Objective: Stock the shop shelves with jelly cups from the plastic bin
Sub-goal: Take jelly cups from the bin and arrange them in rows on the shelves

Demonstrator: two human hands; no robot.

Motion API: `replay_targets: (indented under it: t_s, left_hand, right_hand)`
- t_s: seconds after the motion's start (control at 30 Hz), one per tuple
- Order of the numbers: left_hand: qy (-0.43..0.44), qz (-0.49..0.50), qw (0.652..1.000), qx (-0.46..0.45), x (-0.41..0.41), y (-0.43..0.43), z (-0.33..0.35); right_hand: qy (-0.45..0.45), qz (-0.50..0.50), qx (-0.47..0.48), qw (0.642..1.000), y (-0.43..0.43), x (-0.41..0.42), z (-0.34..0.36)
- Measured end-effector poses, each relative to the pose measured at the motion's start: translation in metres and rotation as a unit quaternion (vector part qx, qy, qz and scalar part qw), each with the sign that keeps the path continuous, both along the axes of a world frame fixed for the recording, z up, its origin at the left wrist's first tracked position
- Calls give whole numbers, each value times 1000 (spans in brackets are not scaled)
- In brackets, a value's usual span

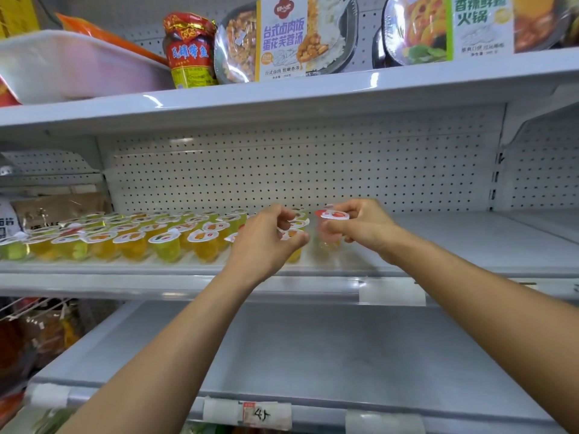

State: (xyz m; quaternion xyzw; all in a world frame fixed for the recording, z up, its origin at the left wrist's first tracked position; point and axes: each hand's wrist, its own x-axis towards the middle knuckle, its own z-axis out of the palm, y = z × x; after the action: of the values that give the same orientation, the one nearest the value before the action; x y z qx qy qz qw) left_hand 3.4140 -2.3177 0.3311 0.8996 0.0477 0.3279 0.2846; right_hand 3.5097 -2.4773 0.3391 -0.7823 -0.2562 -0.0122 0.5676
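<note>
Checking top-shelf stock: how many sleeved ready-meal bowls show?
2, both on the top shelf: purple-lettered bowl right of the jar, green-lettered bowl far right. More may hide behind.

Jelly cups [134, 242]: clear, glossy plastic with smooth printed film lids. Shelf [470, 242]: smooth painted metal, slight sheen. Back panel [313, 170]: perforated, matt white. Bin [78, 70] above: white plastic, smooth. Price label [266, 415]: paper, matt.

I see the middle shelf [438, 242] carrying jelly cups [134, 239] in tight rows across its left half, close to the front edge. On the upper shelf [282, 95] I make out a white plastic bin [62, 67], a red-topped jar [189, 51] and boxed ready meals [282, 39] side by side.
</note>
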Motion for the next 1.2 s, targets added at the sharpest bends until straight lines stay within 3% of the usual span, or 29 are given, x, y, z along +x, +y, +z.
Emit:
replay_targets:
  t_s: [0.23, 0.93, 1.03, 1.2]
  left_hand:
    - [15, 27, 999, 38, -13, 12, -11]
    - [44, 35, 997, 50, -25, 14, -17]
    - [69, 42, 994, 80, -32, 14, -18]
    - [114, 39, 981, 151, -61, 19, -33]
  right_hand:
    - [-21, -34, -67, 997, -2, 3, -20]
    - [-31, -52, -145, 988, 1, -3, -23]
    - [-88, -76, -213, 970, -6, -7, -25]
    - [-276, -127, -302, 904, -21, -35, -30]
